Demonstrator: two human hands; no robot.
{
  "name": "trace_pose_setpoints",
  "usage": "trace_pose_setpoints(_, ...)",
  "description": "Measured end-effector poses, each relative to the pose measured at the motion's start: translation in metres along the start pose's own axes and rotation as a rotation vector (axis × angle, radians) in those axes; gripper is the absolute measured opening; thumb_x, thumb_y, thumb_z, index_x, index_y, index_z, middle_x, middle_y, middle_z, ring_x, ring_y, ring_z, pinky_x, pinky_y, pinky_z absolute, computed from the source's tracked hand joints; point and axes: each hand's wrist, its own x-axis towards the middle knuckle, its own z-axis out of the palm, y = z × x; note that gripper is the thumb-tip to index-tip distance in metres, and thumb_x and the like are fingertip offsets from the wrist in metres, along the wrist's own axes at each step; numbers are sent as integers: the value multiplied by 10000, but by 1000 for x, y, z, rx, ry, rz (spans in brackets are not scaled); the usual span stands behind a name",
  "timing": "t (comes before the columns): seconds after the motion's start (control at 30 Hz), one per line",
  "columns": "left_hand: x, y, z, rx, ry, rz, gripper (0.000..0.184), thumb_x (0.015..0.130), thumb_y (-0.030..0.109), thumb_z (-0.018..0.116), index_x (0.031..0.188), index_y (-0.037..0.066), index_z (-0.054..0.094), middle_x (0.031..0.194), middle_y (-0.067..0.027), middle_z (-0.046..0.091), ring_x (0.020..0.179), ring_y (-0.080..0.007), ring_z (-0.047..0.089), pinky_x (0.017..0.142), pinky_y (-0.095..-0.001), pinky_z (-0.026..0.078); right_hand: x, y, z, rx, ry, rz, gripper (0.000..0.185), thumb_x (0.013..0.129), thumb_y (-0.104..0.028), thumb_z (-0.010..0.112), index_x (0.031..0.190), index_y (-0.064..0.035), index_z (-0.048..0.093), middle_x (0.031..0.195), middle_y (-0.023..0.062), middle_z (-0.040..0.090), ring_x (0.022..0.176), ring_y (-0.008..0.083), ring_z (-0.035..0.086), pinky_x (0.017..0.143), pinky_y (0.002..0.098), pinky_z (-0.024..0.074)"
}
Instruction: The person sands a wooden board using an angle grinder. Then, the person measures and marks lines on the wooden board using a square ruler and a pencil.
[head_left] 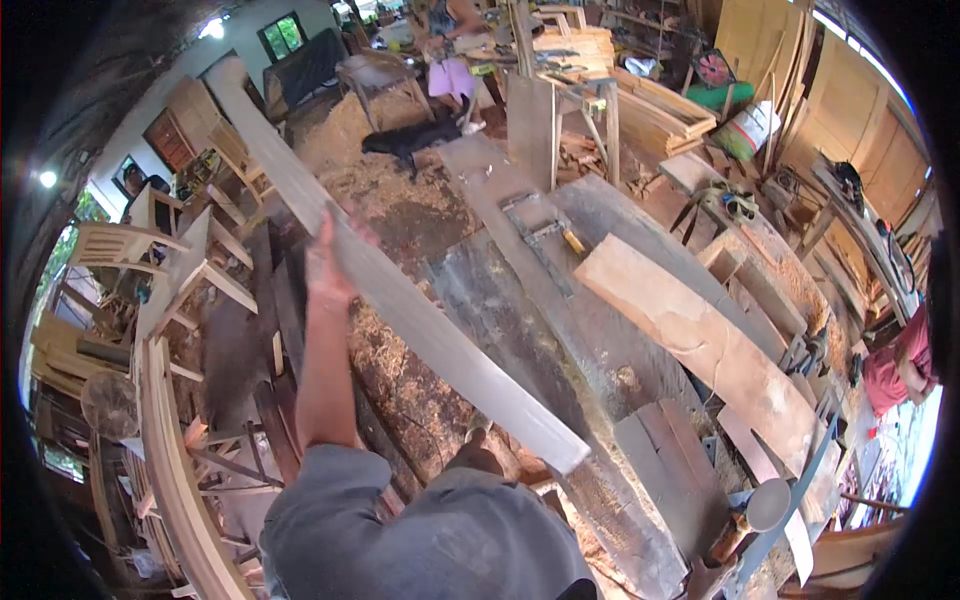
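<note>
A long, pale wooden plank (430,340) slants across the view, raised above the floor and work surface, from the upper left to the lower middle. My left hand (328,262) is closed round its upper half, with blurred fingertips showing past the far edge. Below the plank's lower half, a small dark patch that may be part of my right arm shows in front of my grey shirt; the fingers there cannot be made out. To the right, a clamp-like metal frame tool (540,240) with a yellowish handle lies on dark boards (500,300).
A wide light board (700,345) lies at the right, near a round-headed mallet (768,505). Wooden chairs (130,248) and curved strips stand left. A black dog (410,140) and a person (450,70) are at the back. Another person's red clothing (885,380) shows far right.
</note>
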Motion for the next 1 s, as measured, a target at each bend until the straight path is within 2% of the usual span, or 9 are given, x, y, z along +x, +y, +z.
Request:
trace_pose_setpoints(0.03,-2,17,8,66,-35,49,465,953,444,674,1188,57,569,871,-31,535,820,-193,551,770,-352,486,-5,-46,-31,-152,-50,80,965,649,-218,814,1455,59,361,1369,294,515,1257,433,530,1076,514,441)
trace_pose_setpoints(0.07,-1,36,16,135,-73,92,453,950,429,685,1184,57,576,861,-29,535,812,-187,551,765,-339,482,4,-51,-42,38,-252,242,1172,601,-222,855,1548,40,217,1550,315,304,1450,468,280,1210,529,243)
trace_pose_setpoints(0.13,20,77,5,254,-163,205,455,962,410,676,1206,43,564,866,-16,525,817,-171,536,774,-317,464,-2,-59,-53,-14,-214,217,1170,606,-241,873,1545,30,229,1538,314,324,1420,484,325,1190,537,284)
trace_pose_setpoints(0.27,39,166,36,182,-339,161,511,1007,422,599,1283,0,519,881,-17,494,855,-162,513,807,-303,442,-22,-68,-77,-88,-154,276,1197,623,-278,910,1551,27,219,1557,329,276,1422,489,312,1191,551,270)
trace_pose_setpoints(0.47,49,253,44,405,-360,378,597,999,434,598,1352,-33,478,931,-61,525,867,-194,527,819,-340,474,-51,-143,-78,-121,-50,260,1094,678,-268,874,1526,31,250,1529,313,324,1380,455,365,1161,538,310)
trace_pose_setpoints(0.53,64,261,17,546,-298,450,601,998,456,600,1330,-39,524,956,-73,607,883,-207,595,814,-356,508,-54,-189,-76,-118,-18,218,1060,696,-264,862,1517,32,261,1519,307,341,1366,444,383,1151,534,324)
trace_pose_setpoints(0.6,74,254,-14,730,3,548,588,985,467,627,1294,-31,573,918,-62,662,881,-183,642,810,-338,522,-53,-234,-69,-102,13,167,1026,715,-261,850,1509,33,271,1509,302,357,1352,433,400,1140,530,337)
trace_pose_setpoints(0.8,109,218,-162,944,365,511,589,961,552,638,1200,14,655,930,-32,694,874,-129,641,763,-319,517,-40,-361,-27,44,48,-73,924,770,-250,814,1483,36,302,1481,286,405,1311,400,453,1110,517,377)
trace_pose_setpoints(1.0,95,140,-303,853,416,422,480,1001,489,612,1135,34,678,935,-24,681,838,-114,605,742,-339,498,-30,-457,4,171,68,-245,822,825,-240,778,1458,40,333,1452,270,454,1269,367,506,1080,504,418)
